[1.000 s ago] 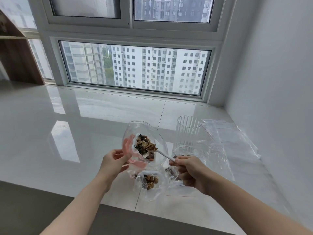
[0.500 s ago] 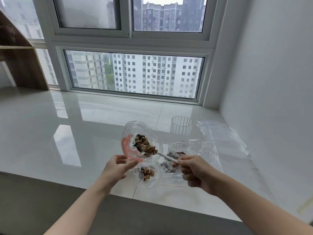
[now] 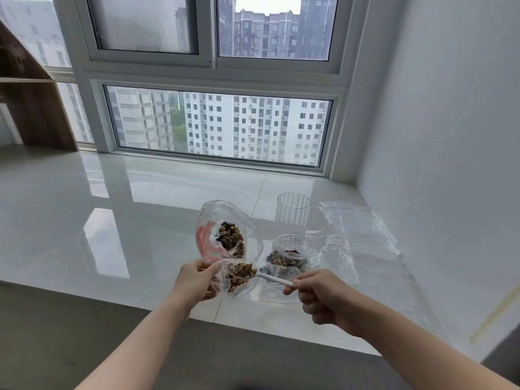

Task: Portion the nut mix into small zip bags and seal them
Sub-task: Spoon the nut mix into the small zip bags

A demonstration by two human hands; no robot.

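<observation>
Glossy white sill point(image 3: 140, 220), window point(image 3: 219, 125) onto towers, white wall point(image 3: 450, 108)

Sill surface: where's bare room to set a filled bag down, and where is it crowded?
Free: the glossy white sill left of the big nut bag, back to the window frame; also the strip behind the ribbed glass. Crowded: right of the glass, the small bag of nuts and the flat empty bags reach toward the wall.

glossy white sill point(image 3: 84, 220) below window point(image 3: 219, 125), white wall point(image 3: 450, 136).
</observation>
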